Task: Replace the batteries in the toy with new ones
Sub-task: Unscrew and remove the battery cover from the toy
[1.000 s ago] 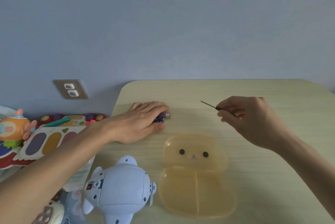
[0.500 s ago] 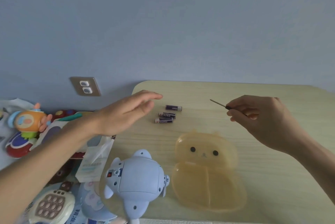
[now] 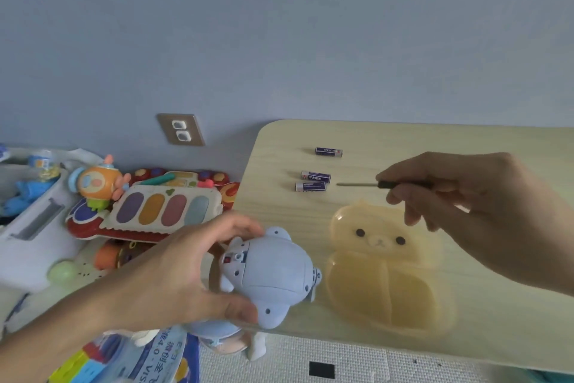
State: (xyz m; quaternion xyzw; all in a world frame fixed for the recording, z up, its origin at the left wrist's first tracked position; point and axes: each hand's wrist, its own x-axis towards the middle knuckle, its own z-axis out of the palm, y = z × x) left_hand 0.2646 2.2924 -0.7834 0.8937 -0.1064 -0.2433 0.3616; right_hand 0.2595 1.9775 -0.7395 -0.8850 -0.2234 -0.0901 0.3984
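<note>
A pale blue plastic toy [image 3: 273, 274] lies underside up at the near left edge of the wooden table [image 3: 466, 140]. My left hand [image 3: 183, 277] grips the toy from its left side, thumb below and fingers above. Three purple batteries lie on the table beyond it: one far [image 3: 328, 151], two close together [image 3: 315, 176] [image 3: 310, 186]. My right hand [image 3: 472, 212] hovers above the table and holds a small screwdriver [image 3: 366, 185], its shaft pointing left toward the batteries.
An open translucent yellow bear-shaped box [image 3: 388, 271] lies right of the toy. Left of the table, on the floor, lie a colourful toy keyboard [image 3: 167, 208], an orange toy [image 3: 96, 181], a white bin [image 3: 28, 227] and a printed bag [image 3: 155, 358]. A wall socket [image 3: 181, 129] sits behind.
My left hand left the batteries on the table, drew back toward me and took hold of the blue toy. My right hand lowered the screwdriver to a level position. The view swung left.
</note>
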